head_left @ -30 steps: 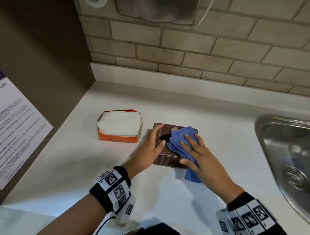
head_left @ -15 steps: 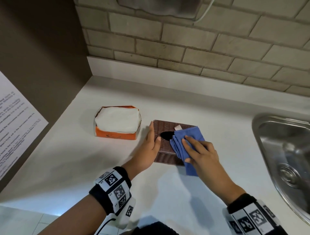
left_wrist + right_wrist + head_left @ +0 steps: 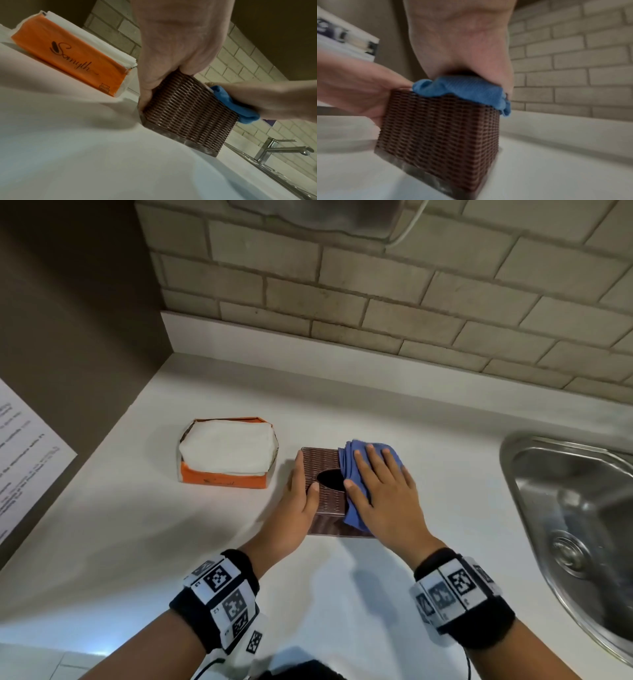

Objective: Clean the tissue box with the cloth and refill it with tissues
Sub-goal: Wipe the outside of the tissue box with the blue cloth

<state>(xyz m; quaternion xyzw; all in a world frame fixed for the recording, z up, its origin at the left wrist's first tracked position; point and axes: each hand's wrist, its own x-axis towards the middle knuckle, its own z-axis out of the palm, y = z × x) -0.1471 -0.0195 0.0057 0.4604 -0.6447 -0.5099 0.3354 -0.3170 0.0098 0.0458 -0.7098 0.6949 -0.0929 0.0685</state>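
Note:
A brown woven tissue box (image 3: 325, 501) (image 3: 188, 112) (image 3: 440, 128) stands on the white counter (image 3: 205, 542), its dark oval slot facing up. My left hand (image 3: 301, 494) (image 3: 171, 47) grips the box's left side, thumb on the top and fingers down the side. My right hand (image 3: 380, 491) (image 3: 462, 40) lies flat with straight fingers on a blue cloth (image 3: 352, 460) (image 3: 229, 102) (image 3: 467, 89), pressing it onto the right half of the top. The cloth hangs over the box's front edge. An open orange pack of white tissues (image 3: 227, 453) (image 3: 68, 54) sits just left of the box.
A steel sink (image 3: 575, 525) is sunk into the counter on the right, with a faucet (image 3: 281, 150) behind it. A brick wall (image 3: 376, 285) runs along the back. A dark panel with a printed notice (image 3: 24, 460) closes the left side.
My right hand has slid the cloth away from me along the right side of the box top, toward the far right corner. The left hand kept its hold on the box.

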